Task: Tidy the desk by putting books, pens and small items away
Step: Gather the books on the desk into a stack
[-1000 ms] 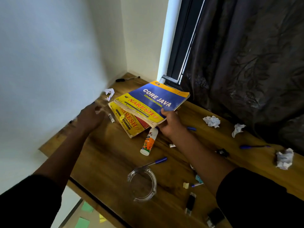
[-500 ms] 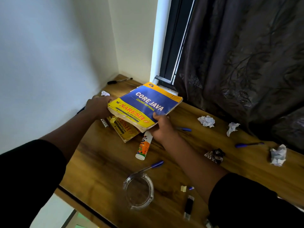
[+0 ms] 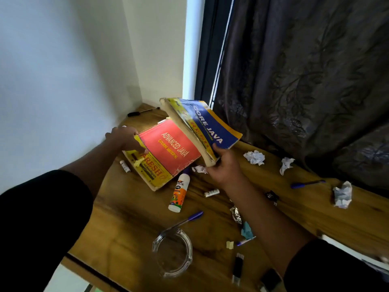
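My right hand (image 3: 225, 165) grips the near corner of the blue and yellow "Core Java" book (image 3: 208, 127), which is tilted up steeply off the desk. Under it lies the red and yellow "Advanced Java" book (image 3: 168, 152), and my left hand (image 3: 126, 140) holds its left edge with the thumb on the cover. A white glue bottle (image 3: 179, 191) lies just in front of the red book. Blue pens lie on the wooden desk (image 3: 126, 224): one (image 3: 189, 219) near the middle, another (image 3: 307, 183) at the right.
A round glass ashtray (image 3: 172, 252) sits near the front edge. Crumpled paper balls (image 3: 254, 157) (image 3: 343, 194) lie toward the dark curtain (image 3: 305, 81). A black screwdriver (image 3: 143, 112) lies in the far corner. Small erasers, a black lighter (image 3: 237, 268) and wrappers are scattered at the right.
My right hand has tipped the blue book up on edge, uncovering the red book. My left hand moved from the blue book's corner onto the red book's left edge.
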